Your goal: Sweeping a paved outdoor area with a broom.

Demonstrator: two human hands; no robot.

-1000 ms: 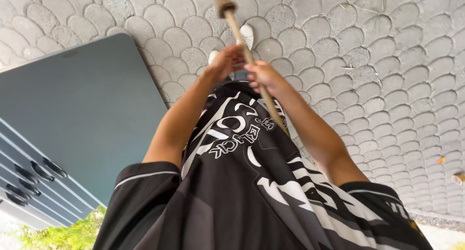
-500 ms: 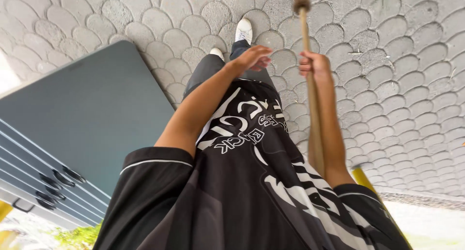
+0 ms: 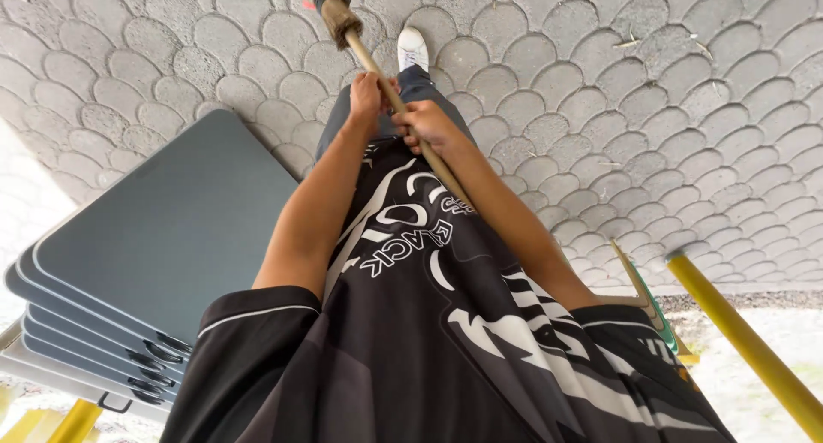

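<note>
Head view: grey paving point(image 3: 651, 108) of fish-scale stones, strewn with a few dry twigs. One wooden broom handle point(image 3: 403, 108), slanting from the top edge down across the body, its upper end wrapped in one frayed brown binding point(image 3: 336, 14). Two hands on the handle, close together: left hand point(image 3: 367, 96) higher and on the left of the stick, grip wrapped round it; right hand point(image 3: 429, 126) just below, touching the handle's right side, fingers curled over it, grip closed on the wood. Lower stretch of the handle hidden behind the right forearm and a black shirt point(image 3: 411, 340) with white patterning. One white shoe point(image 3: 412, 48) just right of the handle, above the hands, at the end of one grey trouser leg point(image 3: 411, 87); other foot not seen. Left of the handle, well apart: a stack of flat grey panels with rounded corners point(image 3: 163, 237), about six edges countable at the lower left, the top one partly covered by the left arm. Right of the handle, near the lower right corner: one yellow pole point(image 3: 746, 340) slanting down, and beside it one green-edged flat piece point(image 3: 656, 301), mostly hidden by the shirt sleeve. Yellow bars point(image 3: 51, 421) under the stack at the bottom left, count unclear.
</note>
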